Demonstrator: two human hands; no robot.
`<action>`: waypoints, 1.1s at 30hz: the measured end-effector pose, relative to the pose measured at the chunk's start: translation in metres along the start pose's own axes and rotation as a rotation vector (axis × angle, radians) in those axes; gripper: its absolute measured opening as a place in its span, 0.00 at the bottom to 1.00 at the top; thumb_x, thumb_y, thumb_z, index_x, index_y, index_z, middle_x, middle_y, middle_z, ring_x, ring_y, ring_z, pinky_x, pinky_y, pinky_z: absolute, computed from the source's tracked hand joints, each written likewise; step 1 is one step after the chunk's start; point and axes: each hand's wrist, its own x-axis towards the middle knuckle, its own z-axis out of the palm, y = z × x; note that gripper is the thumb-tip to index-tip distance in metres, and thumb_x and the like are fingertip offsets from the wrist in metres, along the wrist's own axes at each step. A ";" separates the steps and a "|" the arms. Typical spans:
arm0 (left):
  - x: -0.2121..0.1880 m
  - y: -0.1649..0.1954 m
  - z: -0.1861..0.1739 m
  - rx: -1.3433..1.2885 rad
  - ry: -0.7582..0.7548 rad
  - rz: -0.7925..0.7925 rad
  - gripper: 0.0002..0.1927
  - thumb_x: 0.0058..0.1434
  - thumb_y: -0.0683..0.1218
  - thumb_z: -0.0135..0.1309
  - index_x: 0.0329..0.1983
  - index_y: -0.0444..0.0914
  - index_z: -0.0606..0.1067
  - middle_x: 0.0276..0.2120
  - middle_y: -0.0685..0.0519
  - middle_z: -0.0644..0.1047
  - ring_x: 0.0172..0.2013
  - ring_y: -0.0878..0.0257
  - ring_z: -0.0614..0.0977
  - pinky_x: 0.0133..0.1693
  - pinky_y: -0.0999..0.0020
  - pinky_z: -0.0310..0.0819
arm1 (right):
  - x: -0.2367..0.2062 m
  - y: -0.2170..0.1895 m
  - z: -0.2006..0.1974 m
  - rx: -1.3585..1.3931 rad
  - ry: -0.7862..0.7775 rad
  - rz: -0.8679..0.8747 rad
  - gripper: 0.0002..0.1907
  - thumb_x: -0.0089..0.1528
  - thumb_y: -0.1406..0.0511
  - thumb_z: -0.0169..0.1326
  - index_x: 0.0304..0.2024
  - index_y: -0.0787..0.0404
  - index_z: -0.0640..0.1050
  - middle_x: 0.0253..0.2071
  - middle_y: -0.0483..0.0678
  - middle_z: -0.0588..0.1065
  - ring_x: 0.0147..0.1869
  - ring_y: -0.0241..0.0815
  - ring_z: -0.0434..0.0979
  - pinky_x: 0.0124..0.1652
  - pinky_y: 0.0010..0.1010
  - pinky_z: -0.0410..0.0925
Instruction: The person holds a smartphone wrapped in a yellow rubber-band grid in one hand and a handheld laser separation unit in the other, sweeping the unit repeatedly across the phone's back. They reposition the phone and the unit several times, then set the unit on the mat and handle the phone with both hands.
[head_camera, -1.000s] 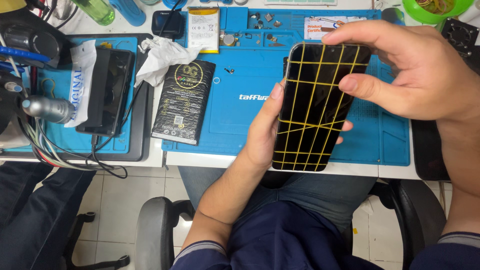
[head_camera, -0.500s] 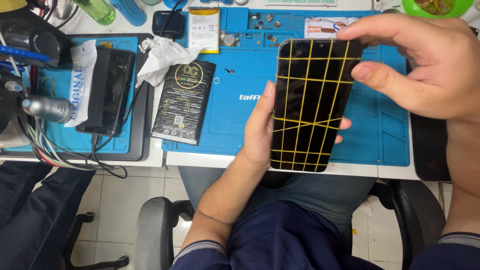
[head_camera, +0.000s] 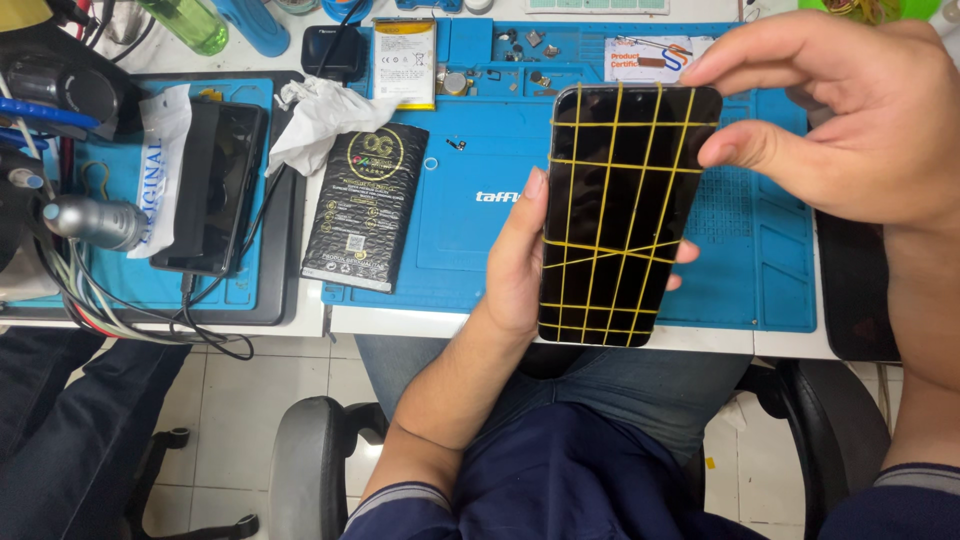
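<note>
A white workbench carries a large blue mat (head_camera: 760, 290) under the hands and a smaller blue mat (head_camera: 110, 275) off to the left, with pale floor tiles and a black chair (head_camera: 310, 460) showing below the bench edge. On the smaller mat lies a dark phone (head_camera: 212, 185) beside a white strip of packaging (head_camera: 158, 165), and a tangle of cables (head_camera: 120, 320) spills over the front of the bench. Between the 2 mats sits a black packet (head_camera: 365, 208) with gold print, a crumpled white tissue (head_camera: 320, 115) just above it, and farther back a flat battery (head_camera: 405, 62) and some small loose parts, too small to make out, which may be screws. The phone (head_camera: 622, 215) being worked on is held upright above the big mat, its black glass toward the camera, bound by many thin yellow rubber bands (head_camera: 600, 250) that run lengthwise and across it and cross at slants near the lower half. The left hand (head_camera: 520, 260) grips the phone from behind along its left edge, thumb on that edge and fingertips peeking out at the right side. The right hand (head_camera: 840, 120) reaches in from the upper right, forefinger at the top right corner and thumb against the right edge, pinching there; whether it has hold of a band is hard to see.
</note>
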 end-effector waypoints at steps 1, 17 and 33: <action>0.000 0.000 0.000 0.010 0.002 0.004 0.42 0.79 0.68 0.25 0.76 0.29 0.56 0.64 0.35 0.69 0.54 0.40 0.80 0.54 0.47 0.80 | -0.001 0.000 0.000 0.003 0.009 0.009 0.20 0.57 0.75 0.61 0.51 0.76 0.72 0.48 0.60 0.77 0.54 0.48 0.80 0.55 0.33 0.74; -0.001 0.001 0.003 0.021 0.003 -0.003 0.42 0.79 0.68 0.27 0.77 0.29 0.56 0.64 0.35 0.69 0.54 0.39 0.80 0.53 0.47 0.80 | -0.002 0.003 -0.004 -0.085 -0.132 -0.019 0.24 0.60 0.72 0.58 0.59 0.73 0.73 0.52 0.59 0.78 0.57 0.49 0.80 0.58 0.34 0.72; 0.000 0.001 0.001 0.009 0.048 0.038 0.42 0.79 0.68 0.22 0.75 0.28 0.58 0.61 0.35 0.72 0.54 0.41 0.80 0.55 0.48 0.80 | -0.002 -0.007 0.005 -0.111 -0.065 -0.082 0.30 0.62 0.71 0.58 0.65 0.72 0.64 0.63 0.62 0.69 0.67 0.53 0.74 0.61 0.39 0.72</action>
